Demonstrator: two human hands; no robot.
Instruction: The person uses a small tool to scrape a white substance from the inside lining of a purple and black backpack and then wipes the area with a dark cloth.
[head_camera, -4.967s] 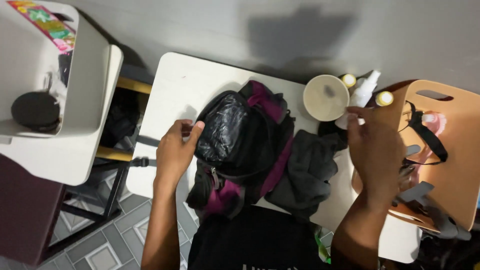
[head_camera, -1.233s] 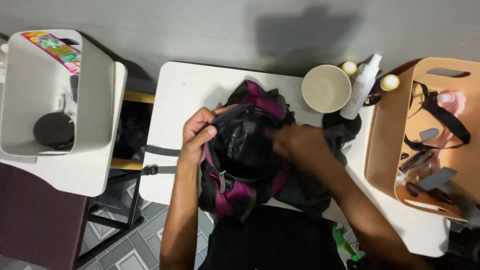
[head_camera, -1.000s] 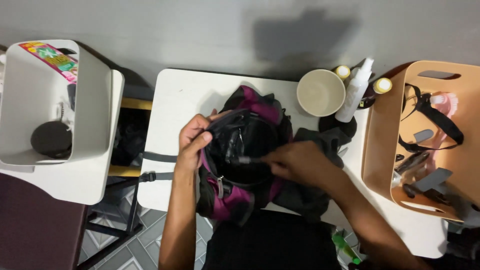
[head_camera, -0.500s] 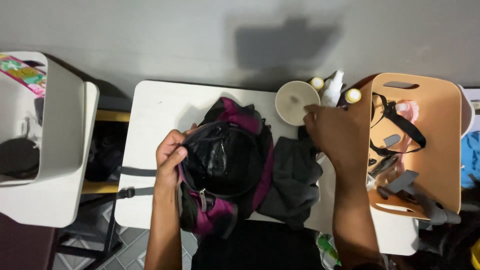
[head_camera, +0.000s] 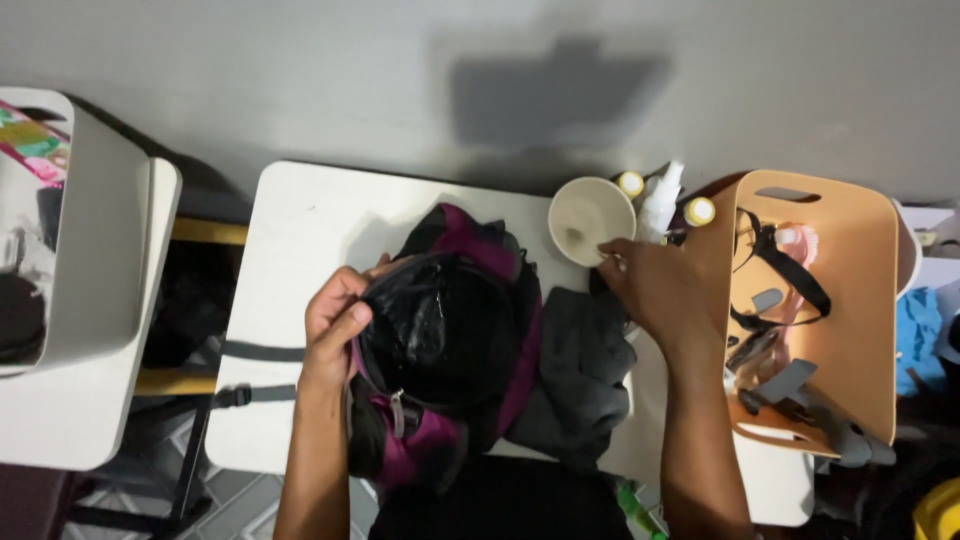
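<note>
left fingers on backpack rim

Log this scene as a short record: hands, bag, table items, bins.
left hand: grips the left rim of the bag's opening
right hand: at the cup's near rim, by the spray bottle
bag: black and magenta, open, black liner showing
grey cloth: lies right of the bag
cup: cream, upright
spray bottle: white, between two yellow caps
tan bin: right, holds straps and grey pieces
white bin: left, on another table
</note>
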